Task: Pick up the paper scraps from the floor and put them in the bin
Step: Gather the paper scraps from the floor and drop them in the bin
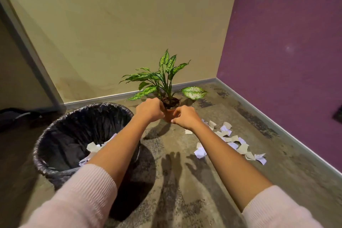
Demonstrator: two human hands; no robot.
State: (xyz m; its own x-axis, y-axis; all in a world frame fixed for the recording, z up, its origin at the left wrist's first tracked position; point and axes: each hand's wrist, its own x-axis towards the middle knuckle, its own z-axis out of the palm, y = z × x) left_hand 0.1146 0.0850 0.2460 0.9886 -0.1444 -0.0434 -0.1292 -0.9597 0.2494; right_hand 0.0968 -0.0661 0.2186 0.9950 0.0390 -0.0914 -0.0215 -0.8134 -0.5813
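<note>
Here both arms reach forward, left hand (150, 109) and right hand (186, 117) clamping the plant pot (169, 114).

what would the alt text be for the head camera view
Both hands, left hand and right hand, clasp a small terracotta pot holding a leafy variegated plant on the floor. Paper scraps lie scattered to the right, and a black-lined bin with a few scraps inside stands to the left.
</note>
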